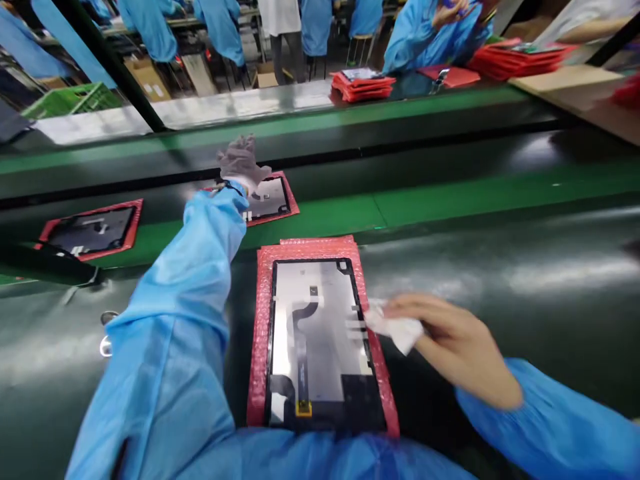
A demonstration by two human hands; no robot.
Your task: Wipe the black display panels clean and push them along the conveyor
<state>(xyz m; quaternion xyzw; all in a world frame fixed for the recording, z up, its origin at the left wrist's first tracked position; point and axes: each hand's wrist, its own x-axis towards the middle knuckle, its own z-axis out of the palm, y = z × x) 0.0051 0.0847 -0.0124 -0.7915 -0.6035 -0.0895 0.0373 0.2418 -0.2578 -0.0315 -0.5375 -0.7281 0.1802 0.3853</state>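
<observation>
"Report from the head view, please?"

"I have my right hand (450, 340) at the near panel (325, 347). It is bare and a little blurred, thumb and fingers pinched on a crumpled white cloth (395, 327), just beside the panel's right edge. I can't tell whether the cloth touches it."

"How does the panel lie?"

"Flat in front of me, on red bubble wrap (260, 333) that shows along its left, right and far sides. A dark ribbon cable (303, 360) runs down it to a yellow connector (303, 409), and blue clothing hides the nearest edge."

"And the left hand (243, 160)?"

"It wears a grey glove and reaches forward over the far panel (270, 199), covering part of it. I can't tell from here whether its fingers grip anything."

"Where is that one?"

"On the green belt (340, 217), also backed with red wrap. Another panel (93, 230) lies farther left along the belt, well apart."

"Anything beyond?"

"I see a stack of red pouches (363, 87) across the line, and a co-worker (415, 40) in blue just right of it."
</observation>
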